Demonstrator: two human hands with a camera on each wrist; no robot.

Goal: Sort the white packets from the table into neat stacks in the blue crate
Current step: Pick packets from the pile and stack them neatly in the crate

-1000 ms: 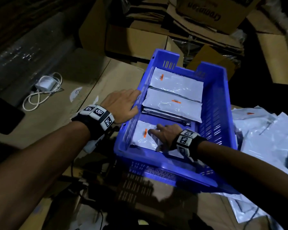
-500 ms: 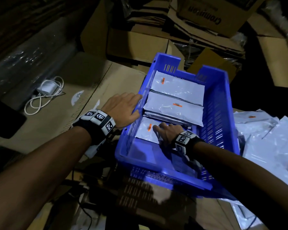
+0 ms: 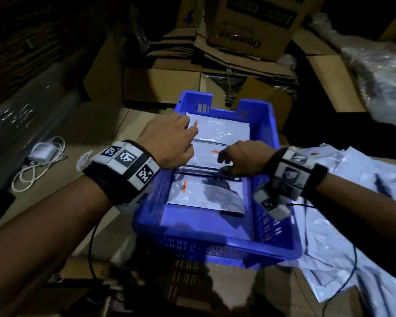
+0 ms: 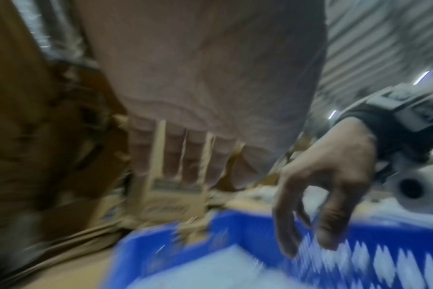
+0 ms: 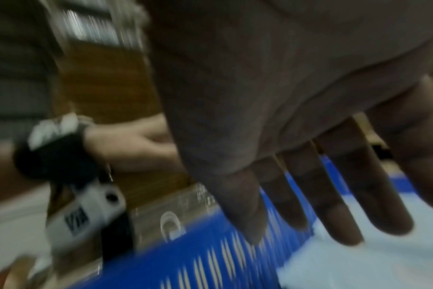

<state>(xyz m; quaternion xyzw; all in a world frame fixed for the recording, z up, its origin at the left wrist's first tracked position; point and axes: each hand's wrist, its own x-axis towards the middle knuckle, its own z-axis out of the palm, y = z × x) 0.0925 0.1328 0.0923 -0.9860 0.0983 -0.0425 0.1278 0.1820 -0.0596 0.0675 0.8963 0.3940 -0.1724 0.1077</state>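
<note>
Crate: one blue crate (image 3: 264, 229) stands on flattened cardboard (image 3: 96, 124), its slotted near wall towards the camera.
Crate contents: three groups of white packets lie in a row from near to far, each top packet bearing a small orange mark.
Near packet: a white packet (image 3: 192, 195) lies flat on the crate floor, a hand's shadow across its right half.
Middle stack: a stack of packets (image 3: 204, 156) sits just beyond it, dark edges showing along its near side.
Far stack: the last stack (image 3: 224, 131) lies against the far wall.
Right hand: the right hand (image 3: 242, 159) hangs over the middle stack, fingers loosely spread and pointing down, holding nothing; whether the tips touch the packets cannot be told.
Left hand: the left hand (image 3: 169, 143) reaches over the crate's left rim, its fingers (image 3: 190, 128) straight and close together at the far stack's left corner; contact cannot be told.
Wristbands: two, one on each wrist, both with black-and-white coded squares.
Loose packets: a heap of white packets (image 3: 352, 179) lies on the table to the right of the crate, too jumbled to count.
Charger: one white charger with coiled cable (image 3: 41, 154) rests on the cardboard, well to the left.
Background: several cardboard boxes (image 3: 249, 26) are piled beyond the crate.
</note>
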